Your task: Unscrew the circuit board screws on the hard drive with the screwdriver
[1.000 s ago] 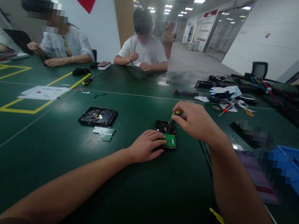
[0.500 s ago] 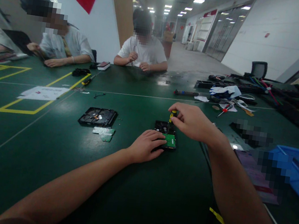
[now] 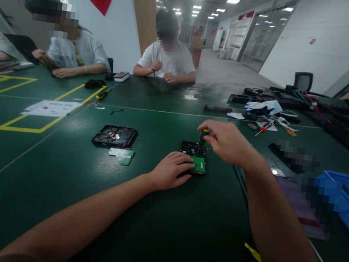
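Note:
A hard drive point(image 3: 188, 147) with its green circuit board point(image 3: 200, 165) facing up lies on the green table in front of me. My left hand point(image 3: 171, 171) holds it from the left, fingers over the board and thumb by the near edge. In my right hand point(image 3: 223, 140) is a yellow-and-black screwdriver point(image 3: 203, 140), gripped by the handle and standing nearly upright. Its shaft points down at the board; the exact contact of the tip is too small to tell. Left of them lie a second hard drive point(image 3: 114, 136) and a detached circuit board point(image 3: 123, 156).
Tiny screws lie beside the second drive. A blue tray point(image 3: 343, 204) and a purple sheet point(image 3: 301, 207) are at right. Farther back are a red-handled screwdriver point(image 3: 264, 127), gloves point(image 3: 265, 106) and cables. Another screwdriver point(image 3: 103, 93) lies back left. Co-workers sit across the table.
The screwdriver's handle has turned in my right hand, and the fingers have shifted slightly on it. My left hand and the hard drive stay in place.

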Demonstrator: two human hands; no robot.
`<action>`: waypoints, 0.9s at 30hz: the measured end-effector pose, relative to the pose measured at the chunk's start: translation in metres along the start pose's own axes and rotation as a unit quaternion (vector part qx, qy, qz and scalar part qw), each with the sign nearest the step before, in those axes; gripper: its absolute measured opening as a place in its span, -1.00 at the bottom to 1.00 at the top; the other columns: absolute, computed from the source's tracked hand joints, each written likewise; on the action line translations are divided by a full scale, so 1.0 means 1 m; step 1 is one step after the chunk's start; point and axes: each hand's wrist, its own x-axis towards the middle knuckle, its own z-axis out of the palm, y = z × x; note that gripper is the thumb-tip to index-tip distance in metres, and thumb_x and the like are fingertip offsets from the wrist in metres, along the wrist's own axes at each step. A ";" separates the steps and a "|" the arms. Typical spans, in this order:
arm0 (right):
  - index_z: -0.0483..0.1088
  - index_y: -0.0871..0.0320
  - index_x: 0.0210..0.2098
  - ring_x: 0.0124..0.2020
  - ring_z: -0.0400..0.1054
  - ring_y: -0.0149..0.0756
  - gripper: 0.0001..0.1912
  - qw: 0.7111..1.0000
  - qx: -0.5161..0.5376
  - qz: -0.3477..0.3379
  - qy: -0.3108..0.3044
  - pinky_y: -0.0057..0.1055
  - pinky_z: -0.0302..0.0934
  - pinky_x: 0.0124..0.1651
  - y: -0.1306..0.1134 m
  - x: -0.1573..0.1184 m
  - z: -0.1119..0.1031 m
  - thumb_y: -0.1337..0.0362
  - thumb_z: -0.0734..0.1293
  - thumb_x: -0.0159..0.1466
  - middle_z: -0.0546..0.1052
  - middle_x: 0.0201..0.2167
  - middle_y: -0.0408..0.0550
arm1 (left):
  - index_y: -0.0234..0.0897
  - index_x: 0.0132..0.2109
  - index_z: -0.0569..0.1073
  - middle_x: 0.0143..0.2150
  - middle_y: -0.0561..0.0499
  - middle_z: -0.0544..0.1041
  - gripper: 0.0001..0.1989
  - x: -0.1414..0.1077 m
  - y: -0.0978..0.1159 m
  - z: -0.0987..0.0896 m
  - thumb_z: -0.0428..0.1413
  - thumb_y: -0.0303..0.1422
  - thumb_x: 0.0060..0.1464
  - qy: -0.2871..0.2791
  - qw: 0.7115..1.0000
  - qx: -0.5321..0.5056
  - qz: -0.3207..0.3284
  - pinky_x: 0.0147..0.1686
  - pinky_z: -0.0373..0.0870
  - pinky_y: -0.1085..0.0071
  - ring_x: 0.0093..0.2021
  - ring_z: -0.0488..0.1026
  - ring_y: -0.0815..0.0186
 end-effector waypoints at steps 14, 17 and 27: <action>0.60 0.16 -0.06 -0.19 0.52 -0.17 -0.80 1.000 0.011 0.002 0.029 -0.26 0.29 -0.06 -0.003 0.001 0.001 0.25 0.36 0.42 0.68 -0.13 0.06 | -0.17 0.26 0.52 0.26 -0.15 0.55 -0.63 0.000 0.001 0.000 0.16 -0.21 0.40 -0.005 1.000 0.003 -0.006 0.33 0.39 -0.06 0.31 0.47 0.03; 0.61 0.13 -0.09 -0.17 0.54 -0.18 -0.80 1.000 0.015 0.002 0.027 -0.28 0.29 -0.04 -0.003 0.002 0.000 0.25 0.33 0.44 0.70 -0.16 0.02 | -0.18 0.25 0.53 0.27 -0.15 0.55 -0.63 0.000 0.001 0.000 0.17 -0.22 0.39 -0.004 1.000 0.004 -0.008 0.34 0.39 -0.05 0.31 0.47 0.02; 0.58 0.17 0.00 -0.08 0.56 -0.09 -0.70 1.000 0.002 0.021 0.015 -0.21 0.32 0.02 -0.005 0.001 -0.001 0.39 0.26 0.39 0.71 -0.06 0.09 | -0.15 0.27 0.52 0.27 -0.13 0.56 -0.63 0.000 0.000 0.000 0.16 -0.21 0.40 -0.010 1.000 0.003 -0.008 0.33 0.40 -0.06 0.32 0.46 0.03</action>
